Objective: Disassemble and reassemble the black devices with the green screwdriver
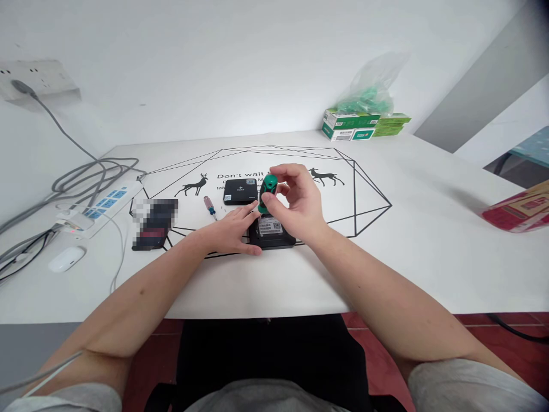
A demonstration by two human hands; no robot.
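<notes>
A black box with a white label [270, 225] lies on the white table in front of me. My right hand [295, 197] grips a green and black screwdriver [269, 184] from above, and the screwdriver stands nearly upright over the left part of the box. Its tip is hard to make out. My left hand [234, 230] rests against the left side of the box with its fingers spread. Just behind lies a flat black square piece [241, 192] with a small sticker. A smaller screwdriver [210, 206] with a pink and blue handle lies to the left of my left hand.
A partly pixelated dark object [154, 224] lies at the left, near a power strip [107, 203] with coiled grey cables and a white case [67, 259]. Green-white boxes [349, 126] with a plastic bag stand at the back right. A red package [517, 210] sits far right.
</notes>
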